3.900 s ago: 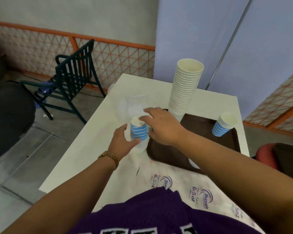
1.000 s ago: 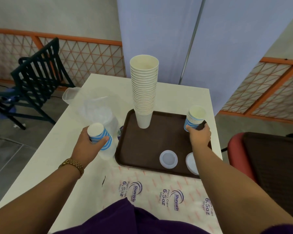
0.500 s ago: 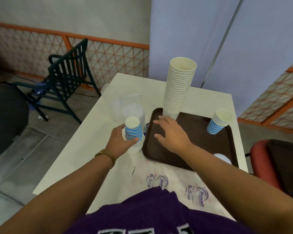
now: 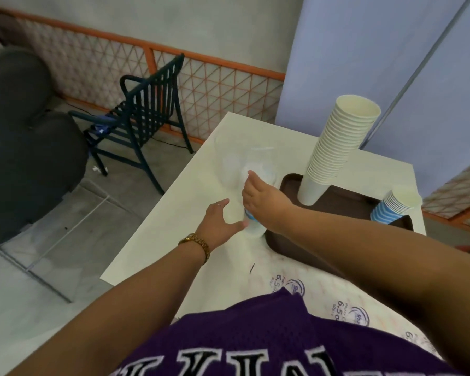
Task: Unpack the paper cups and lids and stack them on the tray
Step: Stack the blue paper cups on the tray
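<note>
Nearest the viewer, printed wrapping paper [image 4: 337,294] lies flat on the white counter [image 4: 174,234]. Beyond it the left hand [image 4: 217,226] hovers with its fingers spread and released, holding nothing, just beside a short blue-striped stack of cups [image 4: 251,222] that still sits in a clear plastic sleeve [image 4: 236,169]. The right hand [image 4: 263,199] reaches over this stack; whether its fingers grasp the cups or the sleeve cannot be told. Risk: with the left hand off it, a pull could drag the sleeve along or tip the stack onto the counter. Farther off, on the brown tray [image 4: 345,202], a tall white cup stack [image 4: 334,150] leans visibly; a knock from the right forearm could topple it. A second blue-striped stack [image 4: 394,207] rests at the tray's far edge.
</note>
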`<state>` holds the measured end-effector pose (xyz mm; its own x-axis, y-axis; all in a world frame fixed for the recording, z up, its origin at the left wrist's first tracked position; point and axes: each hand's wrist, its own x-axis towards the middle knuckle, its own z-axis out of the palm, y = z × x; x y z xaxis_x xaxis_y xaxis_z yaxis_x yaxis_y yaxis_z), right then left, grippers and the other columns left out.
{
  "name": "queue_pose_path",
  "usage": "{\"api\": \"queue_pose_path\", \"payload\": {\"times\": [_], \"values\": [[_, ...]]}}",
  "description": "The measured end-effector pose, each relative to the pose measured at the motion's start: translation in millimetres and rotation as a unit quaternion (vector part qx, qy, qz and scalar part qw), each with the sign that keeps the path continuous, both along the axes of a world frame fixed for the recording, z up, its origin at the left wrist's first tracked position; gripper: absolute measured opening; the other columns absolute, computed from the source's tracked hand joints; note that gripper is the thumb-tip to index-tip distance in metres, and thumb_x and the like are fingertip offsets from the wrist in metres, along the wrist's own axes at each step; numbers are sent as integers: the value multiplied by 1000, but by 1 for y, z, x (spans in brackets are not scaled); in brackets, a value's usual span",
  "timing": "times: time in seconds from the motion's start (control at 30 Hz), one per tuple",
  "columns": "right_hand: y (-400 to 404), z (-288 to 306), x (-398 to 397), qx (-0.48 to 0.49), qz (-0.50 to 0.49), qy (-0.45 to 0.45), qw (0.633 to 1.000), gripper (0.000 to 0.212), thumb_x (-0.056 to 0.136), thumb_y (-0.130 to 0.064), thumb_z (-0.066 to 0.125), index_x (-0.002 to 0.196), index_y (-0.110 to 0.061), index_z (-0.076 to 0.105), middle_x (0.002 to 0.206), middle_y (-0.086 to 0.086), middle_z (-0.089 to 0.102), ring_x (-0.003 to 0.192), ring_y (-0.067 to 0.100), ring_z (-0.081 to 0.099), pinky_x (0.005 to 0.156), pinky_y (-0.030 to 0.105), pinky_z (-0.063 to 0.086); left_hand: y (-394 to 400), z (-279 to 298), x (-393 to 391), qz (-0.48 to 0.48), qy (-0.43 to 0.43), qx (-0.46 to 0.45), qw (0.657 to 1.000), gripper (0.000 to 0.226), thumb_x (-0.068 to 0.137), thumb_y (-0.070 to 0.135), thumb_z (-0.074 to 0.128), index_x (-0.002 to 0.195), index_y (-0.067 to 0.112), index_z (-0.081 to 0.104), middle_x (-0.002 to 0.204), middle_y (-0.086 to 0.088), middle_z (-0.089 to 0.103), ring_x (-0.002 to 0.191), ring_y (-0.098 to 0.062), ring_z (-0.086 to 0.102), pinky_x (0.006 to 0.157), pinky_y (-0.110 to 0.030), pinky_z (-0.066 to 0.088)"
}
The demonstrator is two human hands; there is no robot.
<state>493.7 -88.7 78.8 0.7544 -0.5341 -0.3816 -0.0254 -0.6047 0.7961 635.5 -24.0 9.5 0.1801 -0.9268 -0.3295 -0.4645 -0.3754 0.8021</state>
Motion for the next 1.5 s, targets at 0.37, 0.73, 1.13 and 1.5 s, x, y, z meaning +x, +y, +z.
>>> {"api": "queue_pose_path", "payload": {"times": [0.37,0.73,1.13,1.5], "values": [[-19,26,-17,-18,50,-119,991,47,83,-27,70,126,-11,56,124,9,57,122,34,46,116,56,20,-8,1,-4,-24,-16,-9,1000,93,79,40,78,152,20,24,155,-4,25,140,-19,33,112,-33,32],[-31,33,-73,-26,63,-390,918,31,81,-11,49,109,-9,64,100,10,62,93,34,56,101,54,33,-29,20,-42,-22,-16,-52,998,107,72,34,84,153,18,17,157,-6,24,142,-25,31,114,-41,32],[-31,13,-133,58,-191,-622,757,64,61,-24,82,120,-16,61,109,5,63,98,34,54,93,49,35,-33,18,-55,32,-2,-130,991,116,64,28,91,153,17,17,153,-6,28,142,-19,29,116,-33,27],[-22,-19,-215,203,-409,-865,209,69,78,-13,80,131,-14,37,111,-4,53,100,13,57,71,15,45,-45,3,-66,70,6,-134,988,106,69,28,87,152,14,22,152,-6,33,138,-23,37,116,-39,32]]}}
